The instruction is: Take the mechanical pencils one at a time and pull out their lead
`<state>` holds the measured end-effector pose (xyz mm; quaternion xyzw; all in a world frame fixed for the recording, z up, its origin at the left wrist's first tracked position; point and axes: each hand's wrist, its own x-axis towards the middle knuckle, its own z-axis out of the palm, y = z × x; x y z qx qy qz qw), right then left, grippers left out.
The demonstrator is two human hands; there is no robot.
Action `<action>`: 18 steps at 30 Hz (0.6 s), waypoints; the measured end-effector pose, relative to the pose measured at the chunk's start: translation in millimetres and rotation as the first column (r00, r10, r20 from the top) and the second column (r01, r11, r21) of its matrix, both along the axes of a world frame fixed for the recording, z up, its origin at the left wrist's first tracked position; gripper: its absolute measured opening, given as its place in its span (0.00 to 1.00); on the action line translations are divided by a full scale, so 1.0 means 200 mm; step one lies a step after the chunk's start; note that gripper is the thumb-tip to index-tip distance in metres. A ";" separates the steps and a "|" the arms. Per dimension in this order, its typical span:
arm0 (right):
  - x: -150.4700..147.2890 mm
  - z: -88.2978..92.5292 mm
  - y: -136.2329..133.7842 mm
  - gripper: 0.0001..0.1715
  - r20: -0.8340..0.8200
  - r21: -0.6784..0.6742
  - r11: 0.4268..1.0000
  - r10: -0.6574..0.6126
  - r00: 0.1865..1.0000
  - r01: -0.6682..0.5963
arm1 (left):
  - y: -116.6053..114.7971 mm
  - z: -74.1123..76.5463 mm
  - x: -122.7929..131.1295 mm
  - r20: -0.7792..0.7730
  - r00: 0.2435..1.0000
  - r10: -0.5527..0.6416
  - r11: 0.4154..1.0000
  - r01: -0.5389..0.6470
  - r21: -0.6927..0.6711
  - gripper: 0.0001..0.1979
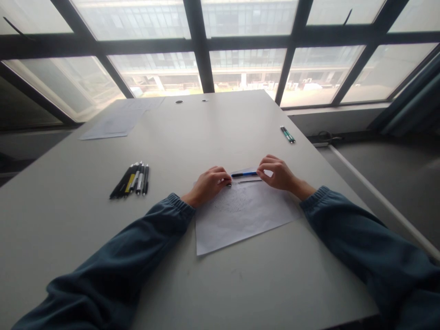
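Note:
A sheet of white paper (247, 215) with faint dark scribbles lies on the table under both hands. Across its upper part is a blue and black pen (244, 174), and just below that rests a thin, clear pen refill (249, 181). My right hand (277, 173) pinches the right end of the pen between thumb and fingertips. To the left, my left hand (211, 184) is closed, thumb against fingers, with a small dark piece at its fingertips near the refill's left end. What that piece is cannot be made out.
A row of several black, white and yellow pens (132, 179) lies on the left of the white table (206, 137). Green pens (288, 134) lie near the right edge. Paper sheets (115, 120) are at the far left. Windows rise behind the table.

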<state>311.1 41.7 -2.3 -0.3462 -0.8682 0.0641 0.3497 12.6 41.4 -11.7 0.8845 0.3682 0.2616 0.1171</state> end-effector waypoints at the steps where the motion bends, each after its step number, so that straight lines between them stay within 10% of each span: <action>1: 0.00 0.01 -0.01 0.11 0.046 -0.005 0.999 0.034 0.998 -0.034 | 0.00 0.00 0.00 0.000 1.000 0.008 1.000 -0.007 0.010 0.07; 18: -0.03 0.02 -0.02 0.09 0.320 -0.012 0.995 0.101 0.942 -0.103 | 0.00 0.00 0.01 0.033 0.999 0.033 0.996 -0.036 0.086 0.07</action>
